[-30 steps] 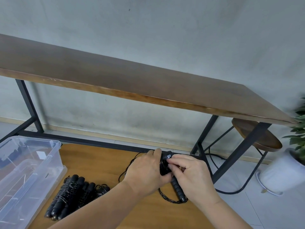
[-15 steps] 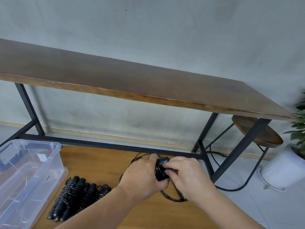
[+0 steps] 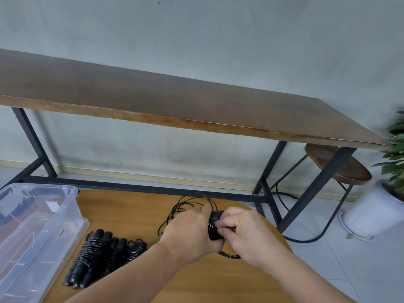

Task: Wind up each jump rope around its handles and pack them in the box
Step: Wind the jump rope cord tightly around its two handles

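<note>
Left hand: curled in a grip around the black handles of a jump rope, knuckles up, above the middle of the counter.
Right hand: just right of the left hand, touching it; fingertips pinch the exposed part of the same handles, so its grip is closed on them too.
Handles: only a short black section shows between the two hands; the rest is hidden in the palms.
Thin black cord: loose loops stand up on the far side of the left hand, and another loop hangs out below the hands at the near side, lying on the counter; a few turns seem to sit around the handles, though this is hard to make out.
Wound ropes: a cluster of black handle pairs wrapped in cord lies on the counter to the left of the hands, just beside the box, not in it.
Box: clear plastic, open-topped, at the left edge of the counter; what it holds cannot be made out through the walls.
Counter: rounded light wood top, near the viewer.
Long bench: dark wood on a black metal frame, at the far side against the grey wall.
Stool: round dark wooden seat under the right end of the bench.
Plant: green leaves in a white pot, far right, blurred.
</note>
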Tool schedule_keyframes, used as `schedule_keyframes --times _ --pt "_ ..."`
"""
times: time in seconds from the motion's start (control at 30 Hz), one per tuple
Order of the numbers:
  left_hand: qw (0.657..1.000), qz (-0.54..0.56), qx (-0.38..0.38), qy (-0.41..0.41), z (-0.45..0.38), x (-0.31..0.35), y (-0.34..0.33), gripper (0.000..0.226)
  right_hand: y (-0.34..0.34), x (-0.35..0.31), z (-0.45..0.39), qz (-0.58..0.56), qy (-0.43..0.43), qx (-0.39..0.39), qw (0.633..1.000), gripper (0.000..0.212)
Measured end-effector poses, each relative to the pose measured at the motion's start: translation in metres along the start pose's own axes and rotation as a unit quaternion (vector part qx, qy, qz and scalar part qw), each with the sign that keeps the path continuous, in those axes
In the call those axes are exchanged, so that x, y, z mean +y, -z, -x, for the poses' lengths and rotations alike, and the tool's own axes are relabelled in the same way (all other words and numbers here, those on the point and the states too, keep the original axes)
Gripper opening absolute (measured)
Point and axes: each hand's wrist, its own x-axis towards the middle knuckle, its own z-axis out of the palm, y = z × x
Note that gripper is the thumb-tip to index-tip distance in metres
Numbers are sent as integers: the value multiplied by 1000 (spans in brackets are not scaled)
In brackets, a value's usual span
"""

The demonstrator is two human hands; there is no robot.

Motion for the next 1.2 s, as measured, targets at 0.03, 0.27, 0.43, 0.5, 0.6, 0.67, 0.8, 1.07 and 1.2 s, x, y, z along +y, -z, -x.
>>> schedule_keyframes --times 0.03,0.27,0.43,0.5,0.6,0.67,0.8,1.07,1.2 --pt "1000 -1 2 0 1 -1 -1 39 -2 2 -1 3 1 -9 1000 18" --pt "1000 6 15 -3 2 -5 -4 45 -8 9 -1 -87 -23 24 996 16" --pt "1000 4 4 -10 1 -11 4 47 -14 4 -5 -123 -42 63 990 15" --pt "1000 8 5 -8 0 -11 4 44 -19 2 -3 -91 -24 74 993 14" --pt "1000 23 8 3 -1 -6 7 41 -25 -7 5 -16 33 141 989 17" --pt "1000 24 13 5 -2 -7 10 42 -28 -18 7 22 42 156 987 26" --pt "1000 20 16 6 -3 -9 15 44 -27 -32 11 -28 -36 114 992 42" --pt "998 40 17 35 -7 -13 10 34 -19 -33 0 -150 -105 49 982 27" --pt "996 46 23 67 -12 -28 9 48 -24 -25 -9 -313 -136 -24 940 35"
